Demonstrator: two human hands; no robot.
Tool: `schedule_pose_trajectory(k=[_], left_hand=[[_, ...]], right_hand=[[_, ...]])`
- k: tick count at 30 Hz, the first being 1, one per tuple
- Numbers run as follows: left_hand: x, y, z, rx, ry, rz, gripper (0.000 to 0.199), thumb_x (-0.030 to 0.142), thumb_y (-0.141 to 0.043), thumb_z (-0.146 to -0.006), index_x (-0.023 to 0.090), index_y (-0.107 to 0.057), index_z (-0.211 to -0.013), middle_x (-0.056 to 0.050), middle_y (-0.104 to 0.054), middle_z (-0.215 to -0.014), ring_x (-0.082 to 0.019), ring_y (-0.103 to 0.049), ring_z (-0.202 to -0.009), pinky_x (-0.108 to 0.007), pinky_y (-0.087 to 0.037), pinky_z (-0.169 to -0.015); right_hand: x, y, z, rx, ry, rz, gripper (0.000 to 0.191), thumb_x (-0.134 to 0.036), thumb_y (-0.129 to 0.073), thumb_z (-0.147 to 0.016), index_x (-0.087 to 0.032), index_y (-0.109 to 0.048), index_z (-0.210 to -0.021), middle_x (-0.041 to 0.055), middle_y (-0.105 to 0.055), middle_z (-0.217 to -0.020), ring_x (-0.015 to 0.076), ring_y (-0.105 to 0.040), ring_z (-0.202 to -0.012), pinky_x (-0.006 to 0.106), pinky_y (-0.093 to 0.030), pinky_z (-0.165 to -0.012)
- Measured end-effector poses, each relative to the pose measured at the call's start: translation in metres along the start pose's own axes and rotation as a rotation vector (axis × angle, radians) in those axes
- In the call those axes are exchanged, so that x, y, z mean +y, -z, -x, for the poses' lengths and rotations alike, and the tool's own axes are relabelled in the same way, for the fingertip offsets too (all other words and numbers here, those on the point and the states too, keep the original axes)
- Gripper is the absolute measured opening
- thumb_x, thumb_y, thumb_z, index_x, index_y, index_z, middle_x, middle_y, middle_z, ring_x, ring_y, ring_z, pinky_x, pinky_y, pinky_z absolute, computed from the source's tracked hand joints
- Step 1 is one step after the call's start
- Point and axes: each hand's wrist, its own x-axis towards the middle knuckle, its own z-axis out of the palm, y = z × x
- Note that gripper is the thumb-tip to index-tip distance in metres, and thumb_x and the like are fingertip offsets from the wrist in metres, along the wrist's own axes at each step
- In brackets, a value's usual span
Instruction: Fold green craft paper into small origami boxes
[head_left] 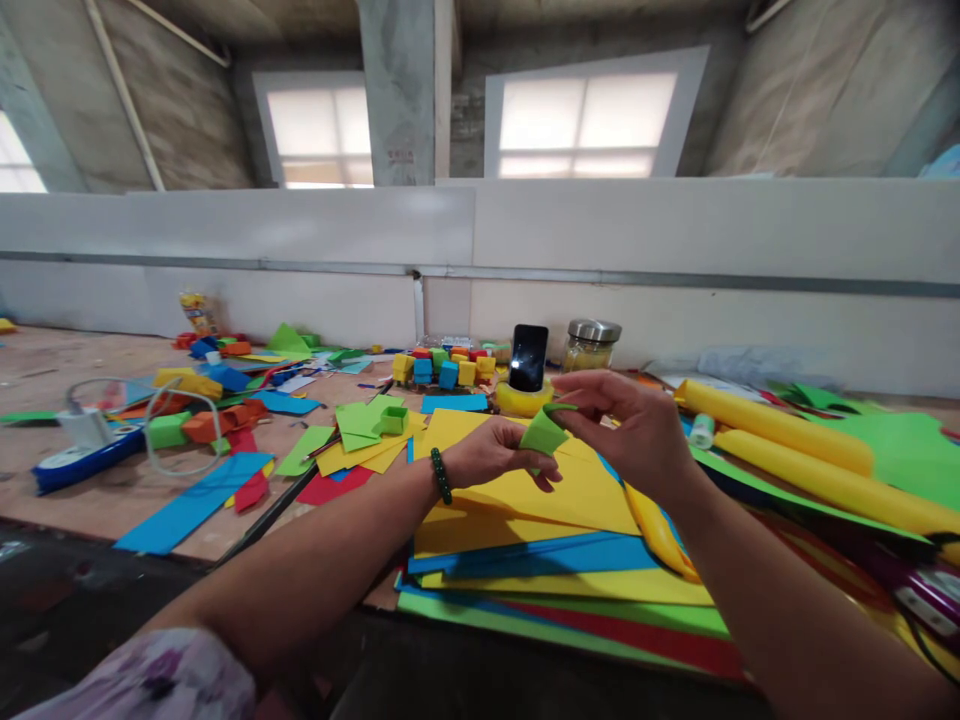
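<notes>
Both hands hold one small green foam piece (544, 432) above a stack of yellow sheets (585, 490). My left hand (504, 452), with a dark beaded bracelet at the wrist, grips its lower left part between thumb and fingers. The upper right edge of the piece is pinched by my right hand (626, 415), and it bends over there. A small open green box (394, 420) rests on flat green and yellow pieces to the left of my left hand.
A phone (529, 358) stands upright on a yellow base beside a lidded glass jar (592, 345). Small coloured cubes (448, 374) sit behind the sheets. Yellow rolls (795, 440) lie right; a white cable, blue strip (196, 503) and orange boxes (225, 420) lie left.
</notes>
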Motion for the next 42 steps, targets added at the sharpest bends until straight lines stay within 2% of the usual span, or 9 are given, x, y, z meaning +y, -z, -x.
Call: schedule_pose_trajectory(k=[8,23,29,34,37,40,42], left_hand=[[-0.001,0.000,0.001,-0.011,-0.017,0.007,0.040,0.046,-0.080,-0.062,0.009,-0.072,-0.075,-0.009,-0.072,-0.074,-0.016,-0.068,-0.067,-0.030,-0.055,-0.073],[-0.003,-0.003,0.000,-0.012,-0.002,0.064,0.041,0.045,-0.082,-0.060,0.009,-0.071,-0.075,-0.008,-0.072,-0.073,-0.016,-0.068,-0.066,-0.030,-0.054,-0.071],[-0.003,-0.001,0.001,0.027,-0.041,-0.109,0.034,0.044,-0.078,-0.066,0.011,-0.075,-0.078,-0.009,-0.074,-0.082,-0.017,-0.066,-0.080,-0.029,-0.050,-0.081],[-0.004,0.001,0.002,-0.065,0.044,0.009,0.040,0.040,-0.082,-0.062,0.013,-0.073,-0.090,-0.009,-0.074,-0.087,-0.020,-0.066,-0.089,-0.032,-0.048,-0.087],[-0.001,0.002,0.002,-0.083,-0.046,0.076,0.050,0.045,-0.083,-0.059,0.015,-0.070,-0.097,-0.011,-0.072,-0.094,-0.021,-0.066,-0.094,-0.031,-0.048,-0.084],[0.005,-0.002,0.004,0.007,-0.168,0.121,0.053,0.041,-0.084,-0.059,0.015,-0.066,-0.101,-0.010,-0.071,-0.097,-0.020,-0.066,-0.091,-0.028,-0.049,-0.079],[0.009,-0.007,0.005,0.070,-0.197,0.147,0.048,0.036,-0.083,-0.062,0.014,-0.064,-0.100,-0.009,-0.070,-0.093,-0.018,-0.067,-0.084,-0.028,-0.050,-0.077]], right_hand=[[-0.008,-0.003,0.002,0.056,-0.022,0.029,0.023,-0.027,-0.071,-0.074,-0.018,-0.066,-0.095,0.0006,-0.071,-0.065,0.0120,-0.060,-0.051,0.023,-0.048,-0.046],[-0.009,-0.006,0.003,0.110,-0.051,0.027,0.023,-0.023,-0.071,-0.074,-0.018,-0.064,-0.094,0.0001,-0.069,-0.065,0.0121,-0.061,-0.054,0.023,-0.046,-0.048],[-0.008,-0.007,0.003,0.126,-0.070,0.009,0.022,-0.022,-0.071,-0.074,-0.018,-0.063,-0.094,0.0004,-0.070,-0.065,0.0126,-0.062,-0.055,0.023,-0.046,-0.048],[-0.009,-0.007,0.002,0.073,-0.130,-0.028,0.023,-0.023,-0.071,-0.072,-0.017,-0.063,-0.092,0.0002,-0.068,-0.062,0.0127,-0.061,-0.052,0.023,-0.046,-0.047],[-0.009,-0.008,0.002,0.033,-0.165,-0.054,0.026,-0.022,-0.072,-0.071,-0.017,-0.062,-0.094,-0.0009,-0.067,-0.061,0.0119,-0.059,-0.049,0.023,-0.045,-0.044],[-0.008,-0.009,0.002,0.018,-0.185,-0.049,0.027,-0.021,-0.071,-0.071,-0.017,-0.062,-0.096,-0.0018,-0.067,-0.061,0.0115,-0.058,-0.046,0.023,-0.046,-0.043],[-0.007,-0.010,0.003,0.027,-0.177,-0.010,0.026,-0.020,-0.070,-0.072,-0.018,-0.062,-0.096,-0.0017,-0.068,-0.062,0.0112,-0.058,-0.046,0.023,-0.046,-0.043]])
